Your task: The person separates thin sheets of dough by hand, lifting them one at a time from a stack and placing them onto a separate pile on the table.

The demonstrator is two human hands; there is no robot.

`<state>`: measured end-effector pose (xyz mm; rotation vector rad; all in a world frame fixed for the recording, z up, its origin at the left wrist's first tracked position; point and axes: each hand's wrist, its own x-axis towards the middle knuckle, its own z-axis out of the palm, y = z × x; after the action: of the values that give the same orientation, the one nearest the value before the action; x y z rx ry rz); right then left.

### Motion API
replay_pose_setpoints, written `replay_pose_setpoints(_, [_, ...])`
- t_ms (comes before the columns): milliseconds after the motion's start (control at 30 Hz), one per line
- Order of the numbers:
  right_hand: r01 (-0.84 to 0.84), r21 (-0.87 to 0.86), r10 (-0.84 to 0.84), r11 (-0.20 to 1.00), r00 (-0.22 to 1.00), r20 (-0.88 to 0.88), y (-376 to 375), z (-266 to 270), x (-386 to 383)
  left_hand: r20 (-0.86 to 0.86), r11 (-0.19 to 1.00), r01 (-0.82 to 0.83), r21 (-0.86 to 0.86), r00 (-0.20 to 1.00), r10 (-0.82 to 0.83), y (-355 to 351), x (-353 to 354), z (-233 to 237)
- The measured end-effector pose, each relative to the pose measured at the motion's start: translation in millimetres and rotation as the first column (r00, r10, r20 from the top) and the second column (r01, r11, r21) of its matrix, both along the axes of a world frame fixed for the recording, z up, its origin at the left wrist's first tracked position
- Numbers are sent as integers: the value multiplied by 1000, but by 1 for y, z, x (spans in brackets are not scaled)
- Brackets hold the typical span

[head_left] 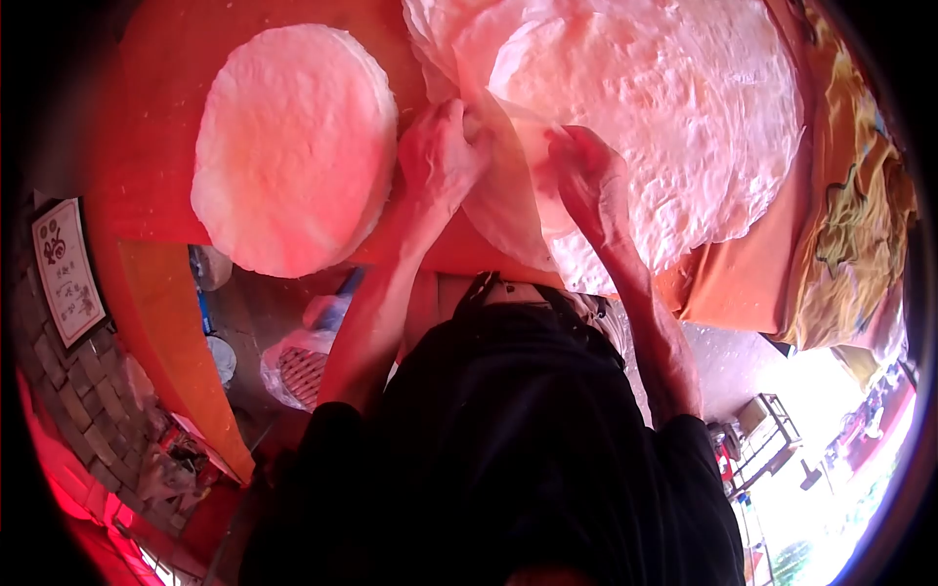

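Observation:
Thin, translucent, pale round sheets that look like dough wrappers lie in a wide, wrinkled pile (pixel 674 117) at the upper right. One thin dough sheet (pixel 513 200) hangs loose between my hands, its lower edge drooping over the table's near side. My left hand (pixel 445 151) is closed in a pinch on the sheet's left part. Closed too, my right hand (pixel 588 171) pinches at its right side, over the pile's left edge; the fingertips are partly blurred. To the left of my left hand sits a thick, even round stack of the same sheets (pixel 293 151).
An orange-covered table (pixel 156 156) carries both piles. Crumpled yellow-brown cloth (pixel 855 215) lies at the right edge. Below the table are plastic bags (pixel 298 366). A framed sign (pixel 68 272) stands against a brick surface at left, and a metal rack (pixel 767 444) at lower right.

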<state>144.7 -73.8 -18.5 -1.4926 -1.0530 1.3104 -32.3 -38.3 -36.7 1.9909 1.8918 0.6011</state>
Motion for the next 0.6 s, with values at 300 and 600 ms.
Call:
replay_pose_setpoints(300, [-102, 132, 50, 986, 936, 349, 8, 5, -18, -40, 995, 48, -91, 998, -52, 0, -3, 15])
replay_pose_setpoints(600, [-125, 191, 76, 974, 966, 246, 16, 43, -13, 473, 962, -75, -262, 859, 195, -7, -24, 3])
